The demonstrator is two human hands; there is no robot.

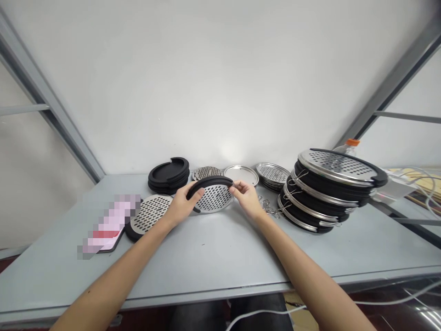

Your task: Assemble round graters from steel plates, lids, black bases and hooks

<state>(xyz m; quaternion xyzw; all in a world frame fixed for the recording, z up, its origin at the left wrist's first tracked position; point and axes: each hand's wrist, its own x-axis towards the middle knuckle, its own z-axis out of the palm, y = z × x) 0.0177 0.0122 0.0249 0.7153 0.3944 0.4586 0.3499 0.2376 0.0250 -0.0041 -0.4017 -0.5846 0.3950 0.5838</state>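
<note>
Tilted up between my hands is a round metal grater-like disc (214, 197) with oblong holes and a thick black rim along its top edge. My left hand (184, 202) grips the rim at its left end, thumb over the front. At the right end, the fingers of my right hand (245, 195) pinch the disc's edge near the end of the black rim. Beside my left forearm lies another perforated disc (151, 212) with a black rim, partly hidden by the arm. Small wire clips (270, 209) lie in a loose heap right of my right hand.
Behind stand a stack of black round holders (168, 174), patterned metal discs (206, 172), a plain shiny disc (241, 174) and stacked perforated discs (273, 174). A tall leaning stack of rimmed discs (320, 202) stands right, before an orange-capped bottle (351, 146). A blurred phone (112, 225) lies left.
</note>
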